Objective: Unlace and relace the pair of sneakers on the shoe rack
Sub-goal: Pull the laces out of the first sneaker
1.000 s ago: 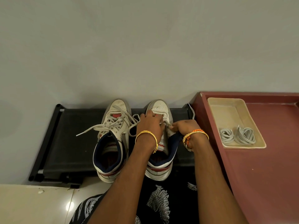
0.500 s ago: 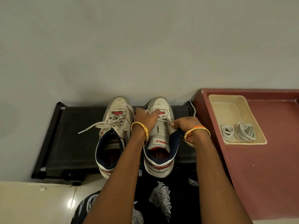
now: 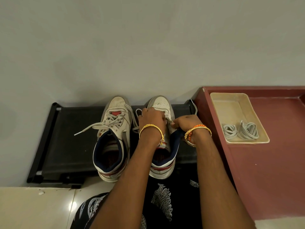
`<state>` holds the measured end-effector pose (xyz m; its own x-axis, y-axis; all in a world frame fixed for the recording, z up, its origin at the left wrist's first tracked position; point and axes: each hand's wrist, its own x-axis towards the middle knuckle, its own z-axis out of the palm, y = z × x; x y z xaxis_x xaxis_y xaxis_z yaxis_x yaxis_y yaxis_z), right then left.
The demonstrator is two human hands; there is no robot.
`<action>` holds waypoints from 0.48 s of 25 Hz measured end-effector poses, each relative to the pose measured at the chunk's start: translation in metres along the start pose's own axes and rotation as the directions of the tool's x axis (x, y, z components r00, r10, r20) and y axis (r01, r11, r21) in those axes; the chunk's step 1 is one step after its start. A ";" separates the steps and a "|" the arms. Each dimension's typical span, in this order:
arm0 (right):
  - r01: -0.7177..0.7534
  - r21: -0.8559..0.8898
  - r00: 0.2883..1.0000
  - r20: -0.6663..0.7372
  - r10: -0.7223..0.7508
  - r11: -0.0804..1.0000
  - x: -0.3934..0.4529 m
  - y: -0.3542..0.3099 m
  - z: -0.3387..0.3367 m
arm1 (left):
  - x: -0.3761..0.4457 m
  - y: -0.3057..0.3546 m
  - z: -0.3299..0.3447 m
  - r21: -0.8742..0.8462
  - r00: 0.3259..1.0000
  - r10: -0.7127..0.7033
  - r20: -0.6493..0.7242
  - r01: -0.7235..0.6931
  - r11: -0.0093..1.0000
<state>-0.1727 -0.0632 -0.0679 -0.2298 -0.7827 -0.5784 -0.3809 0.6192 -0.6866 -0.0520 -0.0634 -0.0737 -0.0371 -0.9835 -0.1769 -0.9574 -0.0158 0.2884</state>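
Sneakers [image 3: 113, 138] side by side on black rack [image 3: 74, 142] against plain grey wall [image 3: 132, 47], both hands on right one [image 3: 162, 106], left [image 3: 151, 119] curled over laces, right [image 3: 184, 123] pinching lace [image 3: 168, 120], spare laces [image 3: 240, 131] in beige tray [image 3: 231, 103] on maroon ledge [image 3: 272, 171], glossy tile floor [image 3: 33, 207] below.

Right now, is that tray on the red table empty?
No: the tray holds two coiled bundles of laces at its near end.

Left hand [image 3: 151, 119] and right hand [image 3: 184, 122] meet, fingers curled, pinching.
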 end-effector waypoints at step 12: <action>-0.037 0.042 0.999 0.009 0.037 0.998 0.001 -0.001 -0.001 | -0.003 -0.024 -0.035 -0.970 0.884 -0.464 -0.065 0.054 0.239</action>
<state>-0.1736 -0.0644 -0.0673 -0.2358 -0.7590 -0.6069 -0.3343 0.6498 -0.6827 -0.0184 -0.0665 -0.0469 0.4300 -0.8733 -0.2292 0.0470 -0.2319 0.9716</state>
